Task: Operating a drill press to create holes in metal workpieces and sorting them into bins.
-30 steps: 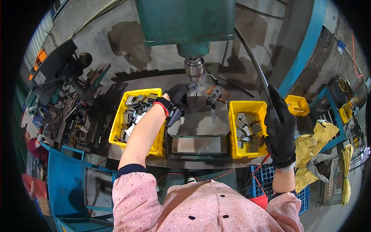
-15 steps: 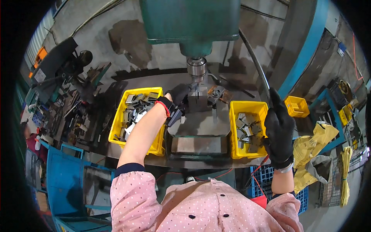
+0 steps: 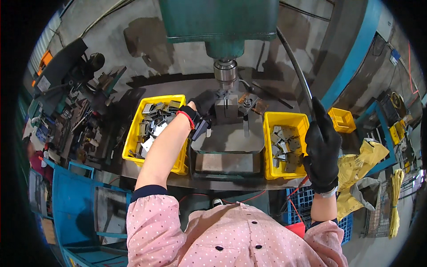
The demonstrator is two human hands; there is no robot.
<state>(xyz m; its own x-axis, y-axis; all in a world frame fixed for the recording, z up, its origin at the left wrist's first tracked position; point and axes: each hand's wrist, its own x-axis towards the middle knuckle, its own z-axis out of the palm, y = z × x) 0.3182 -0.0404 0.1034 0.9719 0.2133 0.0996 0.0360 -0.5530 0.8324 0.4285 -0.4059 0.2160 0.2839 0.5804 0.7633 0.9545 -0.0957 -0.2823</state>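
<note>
Lever (image 3: 293,62) of drill press (image 3: 222,20) slants down over bench's (image 3: 222,184) right side, lower end in right hand (image 3: 323,147), black-gloved, wrapped round it. Left hand (image 3: 207,101), also black-gloved, at left side of block (image 3: 227,111); fingertips hidden, can't tell if it grips anything. Block sits on press table (image 3: 229,140), under chuck (image 3: 226,71). Yellow bins either side, near bench's front edge: left bin (image 3: 132,133) heaped with metal parts, left forearm (image 3: 162,153) passing over; right bin (image 3: 287,119) holds fewer, beside right hand
</note>
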